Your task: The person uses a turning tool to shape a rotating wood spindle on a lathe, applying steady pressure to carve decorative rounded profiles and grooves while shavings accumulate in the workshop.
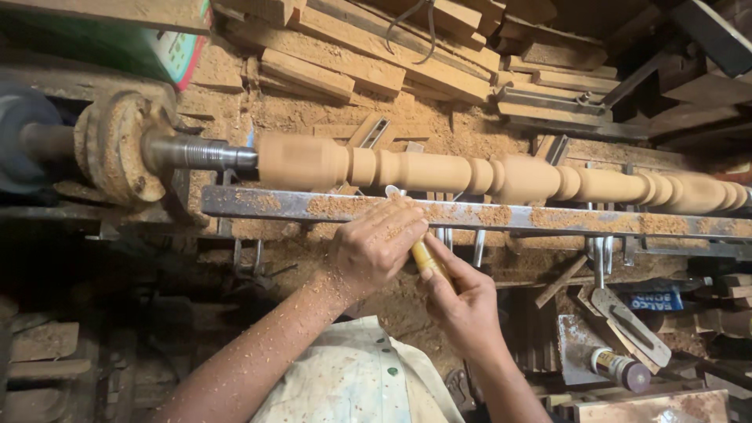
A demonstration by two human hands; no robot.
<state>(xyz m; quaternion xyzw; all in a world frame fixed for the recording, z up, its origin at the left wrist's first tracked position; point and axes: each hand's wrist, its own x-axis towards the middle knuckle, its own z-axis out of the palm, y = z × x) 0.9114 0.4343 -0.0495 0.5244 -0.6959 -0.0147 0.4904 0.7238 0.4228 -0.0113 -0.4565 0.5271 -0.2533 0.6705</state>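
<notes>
Hands at a wood lathe, dusted with sawdust. Left hand [374, 249] curled over, fingers pressed down on the metal tool rest [313, 205] and onto the blade end of a chisel [392, 192]. Right hand [464, 301] just behind, closed around the chisel's yellow handle [429, 262]. Chisel tip laid across the rest, just below a turned wooden spindle [486, 176], whether touching it unclear. Spindle mounted level between a threaded metal shaft [196, 153] and rusty faceplate [117, 145] at left, running off frame at right. Wooden planks [376, 47] stacked behind, sawdust heaped everywhere. Light apron [352, 376] at bottom edge.
</notes>
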